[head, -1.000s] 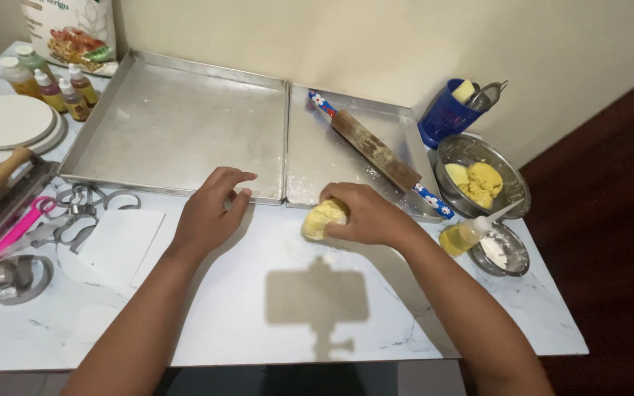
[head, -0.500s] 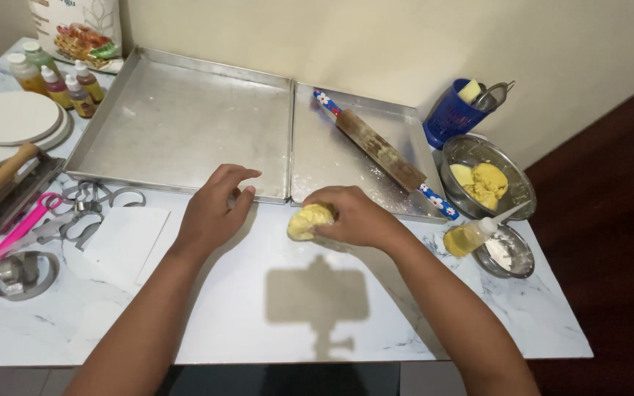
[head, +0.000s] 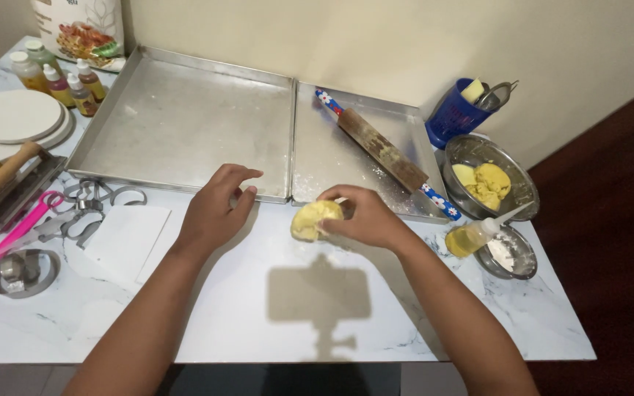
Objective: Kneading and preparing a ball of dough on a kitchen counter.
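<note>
**Dough lump sliding left under the right hand, off the tray edge and onto bare marble**

Fingers first: the right hand [head: 365, 218] is cupping a yellow dough lump [head: 314, 219], fingers curled over its top and right side, thumb tucked near the front. The left hand [head: 213, 213] is resting palm-down on the marble table [head: 258, 308], fingers loosely together and slightly arched, holding nothing.

Change: over the last second the lump is drifting toward 9 o'clock, away from the front lip of the small baking tray [head: 346, 158], and the right hand is shifting with it. The left hand is staying put. In this observer's judgement the dough is being rolled or shaped against the tabletop, now with more flat surface under it.

Outward, edges: the tray lips are lying just beyond both hands at 12 o'clock; the large baking tray [head: 185, 121] is sitting left of the small one. A rolling pin [head: 383, 150] is lying diagonally in the small tray. At 3 o'clock, an oil bottle [head: 471, 236] and a small flour bowl [head: 509, 253]; a metal bowl of dough [head: 489, 180] behind them. At 9 o'clock, metal cutters [head: 89, 205] and a white paper sheet [head: 122, 238].

Open room: bare marble toward 6 o'clock, up to the table's near edge.
</note>
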